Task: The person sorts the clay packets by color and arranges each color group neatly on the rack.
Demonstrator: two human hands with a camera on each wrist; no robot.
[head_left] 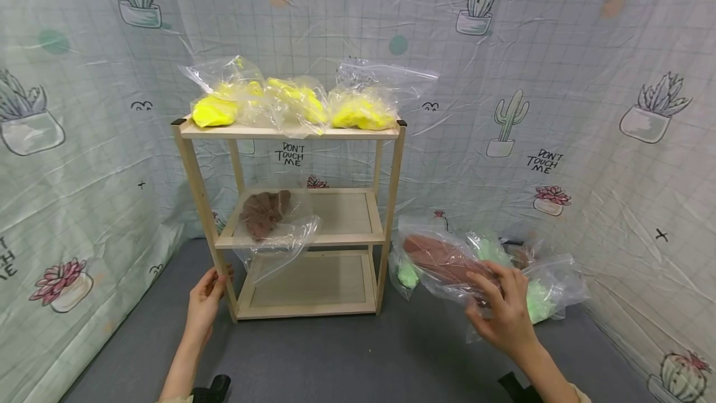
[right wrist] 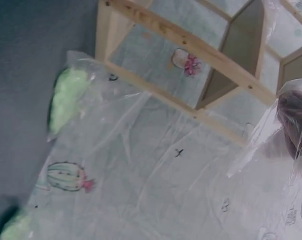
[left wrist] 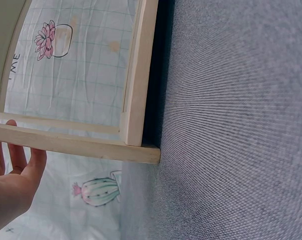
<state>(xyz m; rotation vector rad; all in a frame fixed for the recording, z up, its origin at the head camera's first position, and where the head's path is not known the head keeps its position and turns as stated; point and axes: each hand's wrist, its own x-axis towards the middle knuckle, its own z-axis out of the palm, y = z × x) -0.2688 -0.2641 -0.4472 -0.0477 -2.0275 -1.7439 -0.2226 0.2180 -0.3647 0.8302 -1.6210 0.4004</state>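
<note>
My left hand (head_left: 204, 302) grips the front left post (head_left: 197, 182) of a small three-tier wooden shelf (head_left: 307, 311), low down near the bottom tier. In the left wrist view, its fingers (left wrist: 36, 165) wrap around that post. Right of the shelf, my right hand (head_left: 508, 313) holds a clear plastic bag with a soft brown lump (head_left: 442, 258) inside, fingers on the bag's near end. The same brown lump (right wrist: 293, 117) shows at the edge of the right wrist view. Another bag with a brown lump (head_left: 263, 213) lies on the middle tier, its loose plastic hanging over the front.
Three bags of yellow stuff (head_left: 363, 107) sit along the top tier. Behind and beside my right hand, bags of light green stuff (head_left: 539, 300) lie on the grey tabletop (head_left: 358, 365), with a further brown piece (head_left: 521, 257) among them. A printed cloth (head_left: 610, 104) surrounds the table.
</note>
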